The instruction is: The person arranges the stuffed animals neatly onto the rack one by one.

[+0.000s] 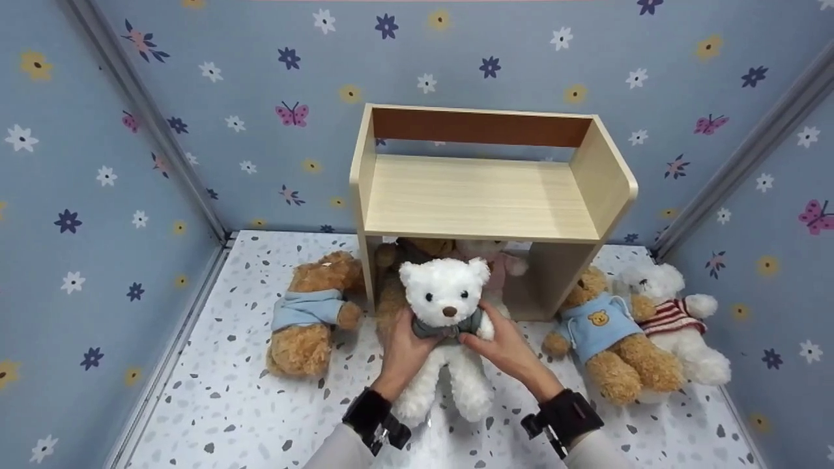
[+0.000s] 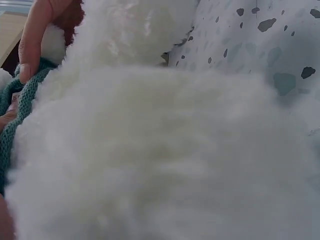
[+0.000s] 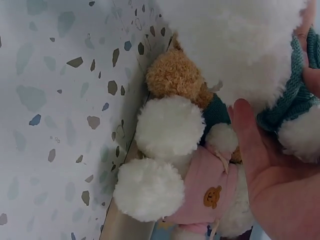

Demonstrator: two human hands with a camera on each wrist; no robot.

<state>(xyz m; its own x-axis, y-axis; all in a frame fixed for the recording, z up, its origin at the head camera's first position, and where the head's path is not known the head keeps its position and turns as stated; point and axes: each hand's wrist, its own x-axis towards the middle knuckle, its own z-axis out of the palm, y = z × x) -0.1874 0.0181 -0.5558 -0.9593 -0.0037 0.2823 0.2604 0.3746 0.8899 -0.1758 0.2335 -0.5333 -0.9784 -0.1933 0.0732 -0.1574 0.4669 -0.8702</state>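
Observation:
A white teddy bear (image 1: 445,293) in a grey-green knitted sweater faces me in front of the wooden shelf. My left hand (image 1: 405,352) grips its body from the left, thumb at the sweater front. On the other side my right hand (image 1: 505,342) holds it under the arm, thumb also on the sweater. White fur fills most of the left wrist view, with the teal knit (image 2: 22,107) at its left edge. In the right wrist view, a white bear in a pink top (image 3: 207,187) shows beyond my hand. Whether the held bear's feet touch the speckled surface, I cannot tell.
The wooden shelf (image 1: 482,195) stands at the back wall; its lower compartment holds a brown bear (image 1: 391,293) and the pink-topped bear. A brown bear in light blue (image 1: 306,316) lies left. To the right lie a blue-hoodie bear (image 1: 603,329) and a striped-shirt white bear (image 1: 677,319).

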